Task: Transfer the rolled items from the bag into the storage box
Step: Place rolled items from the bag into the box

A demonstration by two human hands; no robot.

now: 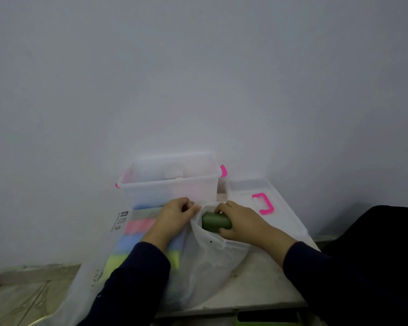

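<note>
We see the left hand (177, 214) pinching the rim of the thin translucent white plastic bag (205, 262), holding it apart. At its mouth, the right hand (239, 223) grips a dark green rolled item (213, 221). Behind both, the clear plastic storage box with pink latches (170, 182) stands uncovered, its clear lid (266, 208) lying right.

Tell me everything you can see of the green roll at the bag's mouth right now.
The green roll is a dark, matte green cylinder, looking like soft rolled fabric or foam, though blur hides its texture. It lies roughly on its side, tilted slightly, at the open mouth of the thin translucent white bag. The right hand grips its right end, fingers curled round it. The left hand pinches the bag's rim beside it. Its lower edge is hidden by the bag. The clear storage box stands behind, apart from it.
</note>
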